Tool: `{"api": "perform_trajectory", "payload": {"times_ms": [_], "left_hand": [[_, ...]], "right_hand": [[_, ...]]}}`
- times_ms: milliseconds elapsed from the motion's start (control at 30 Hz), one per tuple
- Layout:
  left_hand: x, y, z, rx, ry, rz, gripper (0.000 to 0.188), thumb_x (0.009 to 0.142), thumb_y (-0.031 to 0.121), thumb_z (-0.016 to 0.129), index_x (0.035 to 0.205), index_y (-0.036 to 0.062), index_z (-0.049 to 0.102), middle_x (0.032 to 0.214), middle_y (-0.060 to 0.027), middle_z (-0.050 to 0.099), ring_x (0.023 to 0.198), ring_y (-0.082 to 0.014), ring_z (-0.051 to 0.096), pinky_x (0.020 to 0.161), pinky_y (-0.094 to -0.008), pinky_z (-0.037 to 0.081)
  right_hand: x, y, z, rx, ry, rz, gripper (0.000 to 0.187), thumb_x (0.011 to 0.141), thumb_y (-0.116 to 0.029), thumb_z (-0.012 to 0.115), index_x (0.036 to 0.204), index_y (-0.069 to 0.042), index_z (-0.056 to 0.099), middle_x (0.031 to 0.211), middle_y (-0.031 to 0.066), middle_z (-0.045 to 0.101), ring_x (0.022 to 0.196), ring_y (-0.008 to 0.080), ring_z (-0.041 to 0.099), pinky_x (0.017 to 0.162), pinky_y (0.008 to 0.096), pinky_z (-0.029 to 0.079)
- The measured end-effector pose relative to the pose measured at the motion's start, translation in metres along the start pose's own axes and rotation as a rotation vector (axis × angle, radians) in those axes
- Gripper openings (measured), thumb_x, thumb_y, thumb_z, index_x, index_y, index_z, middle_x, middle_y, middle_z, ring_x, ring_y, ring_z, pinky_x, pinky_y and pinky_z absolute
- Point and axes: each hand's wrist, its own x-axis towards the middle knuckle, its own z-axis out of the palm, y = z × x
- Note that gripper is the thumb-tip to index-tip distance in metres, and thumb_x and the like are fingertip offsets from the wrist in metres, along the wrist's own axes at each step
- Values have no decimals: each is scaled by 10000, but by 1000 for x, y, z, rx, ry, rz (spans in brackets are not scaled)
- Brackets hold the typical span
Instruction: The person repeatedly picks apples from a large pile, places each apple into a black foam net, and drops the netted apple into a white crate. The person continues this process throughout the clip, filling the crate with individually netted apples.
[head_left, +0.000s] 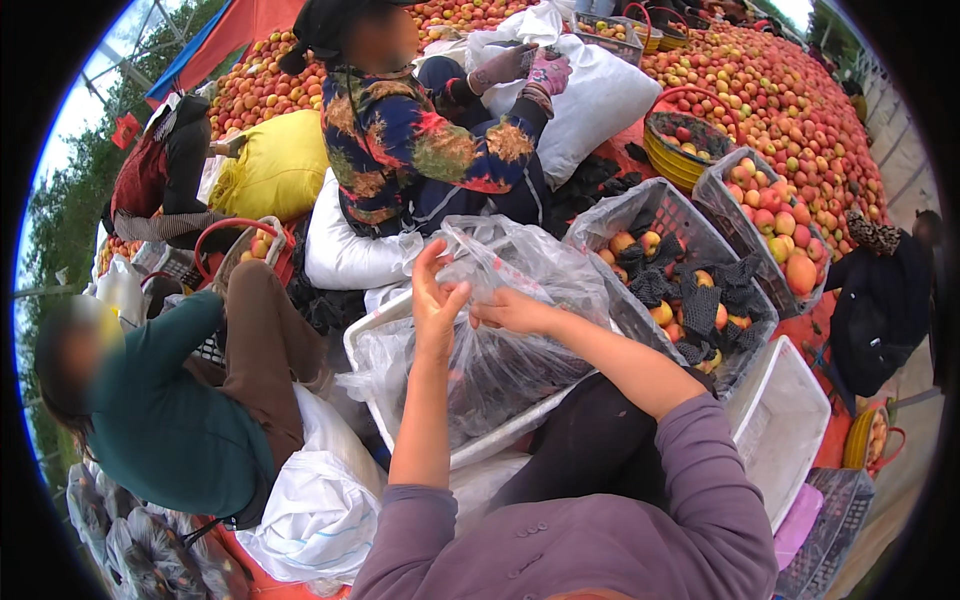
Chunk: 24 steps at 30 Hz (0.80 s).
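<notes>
My left hand point(437, 297) is raised with its fingers apart, in front of a clear plastic bag point(510, 350). Close beside it, my right hand point(508, 311) has its fingers curled together at the bag's film; what lies between the fingertips is too small to make out. The bag lies loose and crumpled over a white crate point(375, 375), with dark contents blurred beneath the film. To the right, a grey crate point(735, 345) lined with plastic holds red-yellow apples point(662, 313), some in black foam net sleeves point(700, 305).
Another grey crate point(815, 275) of apples stands behind it, near a yellow basket point(678, 165). A white crate point(790, 430) is at my right. Co-workers sit ahead point(420, 140) and at left point(190, 400), among white sacks point(320, 500). A large apple heap point(770, 110) rises behind.
</notes>
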Motion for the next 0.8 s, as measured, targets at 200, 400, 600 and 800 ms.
{"api": "perform_trajectory", "payload": {"times_ms": [200,400,600,800], "left_hand": [[-41,-86,-47,688,-216,-214,166,837,150,593,943,23,613,963,-57,583,875,-156,542,759,-290,428],[-46,-104,-58,127,127,-509,203,924,191,500,851,59,635,869,-16,644,713,-62,474,647,-231,363],[-43,-106,-57,17,139,-500,186,921,200,514,866,66,631,905,-19,649,749,-62,490,676,-226,357],[-39,-80,-48,-193,67,-384,179,924,196,499,825,68,576,815,-44,630,709,-90,523,621,-216,349]], "right_hand": [[11,-15,-14,396,205,112,249,909,-323,548,893,-75,536,699,-40,473,650,67,470,589,214,376],[0,22,-16,703,327,-53,512,845,-304,656,1231,-21,473,1009,40,567,904,109,518,821,286,439],[6,42,-16,318,179,84,387,915,-315,533,1183,-36,547,1042,52,596,1011,109,513,823,318,428],[34,29,-4,786,326,110,345,948,-327,396,832,-73,598,761,32,597,645,132,548,571,246,413]]}}
